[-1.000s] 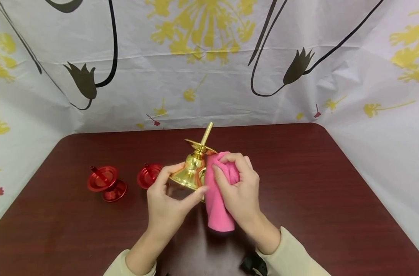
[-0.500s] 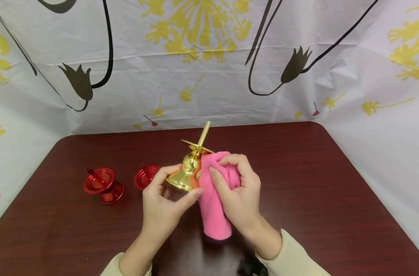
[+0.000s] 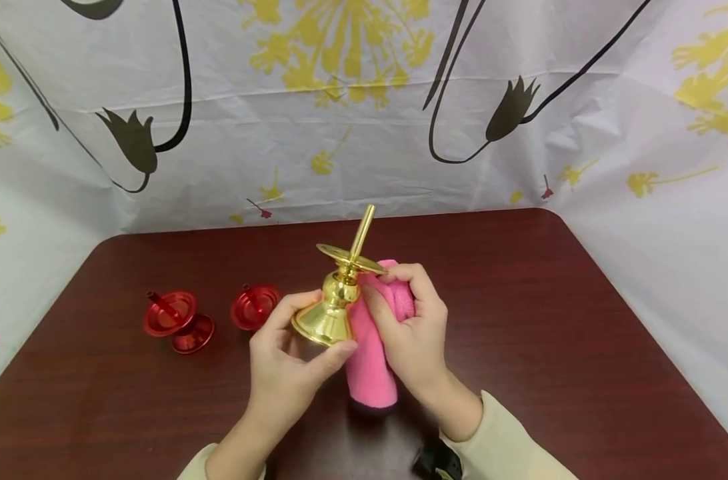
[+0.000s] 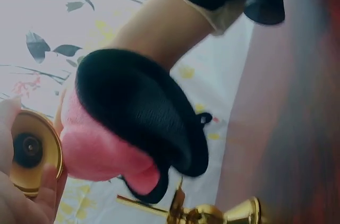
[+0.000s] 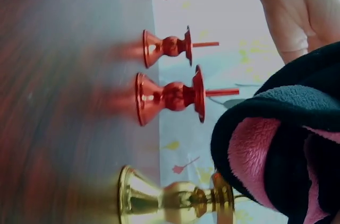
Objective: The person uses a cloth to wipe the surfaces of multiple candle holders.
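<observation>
My left hand (image 3: 289, 363) grips a shiny gold candlestick (image 3: 334, 297) by its flared base, thumb and fingers on opposite sides. The candlestick tilts, its thin stem leaning up and to the right; in the left wrist view its hollow underside (image 4: 45, 139) shows. My right hand (image 3: 415, 327) pinches a folded cloth (image 3: 370, 367), pink on one face and black on the other. Its fingertips are right at the rim of the candlestick's disc, and the cloth overlaps behind the body. A second gold candlestick (image 5: 175, 203) stands on the table, hidden behind hands and cloth in the head view.
Two red candlesticks (image 3: 171, 313) (image 5: 175, 96) stand upright at the left of the dark wooden table (image 3: 550, 333). A white curtain (image 3: 364, 153) with printed flowers hangs around the back and sides. A black device (image 3: 439, 460) is at the right wrist.
The cloth, which covered the right side of the candlestick half a second ago, now lies behind it. The candlestick's body and disc show more fully, with the stem leaning slightly further right.
</observation>
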`<action>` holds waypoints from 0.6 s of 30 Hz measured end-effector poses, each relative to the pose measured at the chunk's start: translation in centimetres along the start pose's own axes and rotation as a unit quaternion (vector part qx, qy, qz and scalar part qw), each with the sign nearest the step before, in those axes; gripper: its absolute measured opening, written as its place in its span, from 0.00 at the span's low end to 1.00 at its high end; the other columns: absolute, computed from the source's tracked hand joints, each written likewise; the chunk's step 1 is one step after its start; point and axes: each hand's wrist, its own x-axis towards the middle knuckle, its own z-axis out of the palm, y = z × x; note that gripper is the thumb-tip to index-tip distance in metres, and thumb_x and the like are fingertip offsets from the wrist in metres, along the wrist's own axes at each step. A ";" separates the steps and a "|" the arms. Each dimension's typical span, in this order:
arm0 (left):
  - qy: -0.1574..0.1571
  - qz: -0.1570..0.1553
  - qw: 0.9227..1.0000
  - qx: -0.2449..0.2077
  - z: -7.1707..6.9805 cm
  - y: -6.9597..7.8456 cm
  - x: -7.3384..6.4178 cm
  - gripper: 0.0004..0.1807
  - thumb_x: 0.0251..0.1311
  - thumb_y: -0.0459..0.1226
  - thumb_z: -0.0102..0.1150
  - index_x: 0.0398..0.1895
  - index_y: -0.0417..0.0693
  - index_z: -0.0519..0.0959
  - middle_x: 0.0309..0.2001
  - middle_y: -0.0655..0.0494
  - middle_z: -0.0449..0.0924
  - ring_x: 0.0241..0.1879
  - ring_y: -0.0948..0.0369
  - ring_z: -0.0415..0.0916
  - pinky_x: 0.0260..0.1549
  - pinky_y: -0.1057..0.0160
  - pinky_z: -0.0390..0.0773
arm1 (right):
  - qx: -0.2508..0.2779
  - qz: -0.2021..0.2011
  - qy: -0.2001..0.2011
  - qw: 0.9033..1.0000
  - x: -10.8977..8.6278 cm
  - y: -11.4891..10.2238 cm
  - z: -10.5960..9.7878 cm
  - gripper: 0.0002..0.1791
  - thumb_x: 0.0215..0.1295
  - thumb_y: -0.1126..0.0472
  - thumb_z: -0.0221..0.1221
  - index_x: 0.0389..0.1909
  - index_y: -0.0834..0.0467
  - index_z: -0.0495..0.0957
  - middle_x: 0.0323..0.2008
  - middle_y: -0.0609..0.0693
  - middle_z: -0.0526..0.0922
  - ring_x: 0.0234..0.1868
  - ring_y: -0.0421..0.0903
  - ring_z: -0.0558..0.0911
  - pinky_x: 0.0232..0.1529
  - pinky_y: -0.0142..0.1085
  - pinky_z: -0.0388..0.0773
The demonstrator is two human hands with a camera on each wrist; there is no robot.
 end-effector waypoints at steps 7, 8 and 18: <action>-0.005 -0.001 1.000 -0.020 -0.4 0.3 0.4 0.25 0.50 0.32 0.75 0.50 0.31 0.77 0.44 0.55 0.83 0.41 0.63 0.81 0.40 0.69 0.84 | 0.012 -0.044 -0.023 0.999 -0.3 -0.2 -0.1 0.10 0.57 0.78 0.62 0.38 0.68 0.73 0.37 0.60 0.79 0.34 0.40 0.78 0.30 0.26 0.79; -0.004 0.000 1.000 -0.021 -0.5 0.2 0.4 0.24 0.51 0.33 0.75 0.49 0.31 0.77 0.44 0.55 0.83 0.41 0.64 0.81 0.40 0.69 0.83 | 0.008 -0.052 -0.030 0.998 -0.2 -0.2 -0.1 0.10 0.56 0.78 0.62 0.37 0.67 0.73 0.35 0.59 0.78 0.32 0.39 0.77 0.28 0.26 0.77; 0.023 -0.034 0.999 -0.017 -1.1 0.3 0.8 0.23 0.52 0.29 0.72 0.50 0.29 0.76 0.45 0.54 0.82 0.40 0.65 0.82 0.40 0.69 0.84 | -0.058 -0.097 -0.124 0.986 -0.1 -0.3 -0.2 0.11 0.54 0.72 0.66 0.36 0.59 0.78 0.32 0.53 0.79 0.33 0.42 0.74 0.26 0.25 0.72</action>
